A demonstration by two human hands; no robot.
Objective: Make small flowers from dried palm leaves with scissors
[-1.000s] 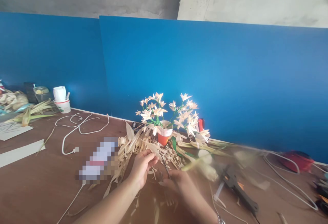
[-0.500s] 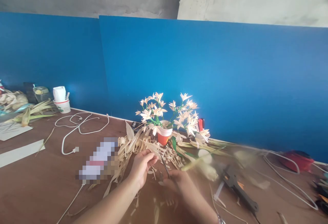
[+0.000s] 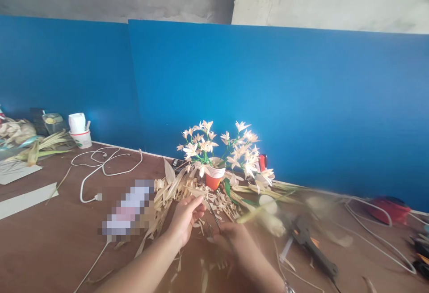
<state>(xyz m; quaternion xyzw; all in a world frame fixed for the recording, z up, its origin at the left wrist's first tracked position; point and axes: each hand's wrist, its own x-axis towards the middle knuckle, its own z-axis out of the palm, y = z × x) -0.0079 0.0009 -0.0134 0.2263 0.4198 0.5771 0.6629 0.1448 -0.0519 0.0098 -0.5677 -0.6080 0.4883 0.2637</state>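
Note:
My left hand (image 3: 185, 218) pinches a pale dried leaf strip (image 3: 196, 191) at the edge of a pile of dried leaf pieces (image 3: 174, 192). My right hand (image 3: 234, 239) grips a pair of scissors (image 3: 213, 215), whose blades point up toward the strip. Just behind the hands stands an orange paper cup (image 3: 214, 177) filled with cream handmade flowers (image 3: 221, 148) on green stems.
A black glue gun (image 3: 310, 244) lies to the right among white cables (image 3: 378, 239). A red object (image 3: 389, 209) sits far right. A white cable (image 3: 100, 165) loops at left. A white cup (image 3: 80, 133), green leaves (image 3: 40, 146) and paper sheets (image 3: 23, 199) are far left. A blue board (image 3: 268, 101) backs the table.
My left hand has lifted the strip slightly toward the scissor blades. Otherwise almost nothing has moved.

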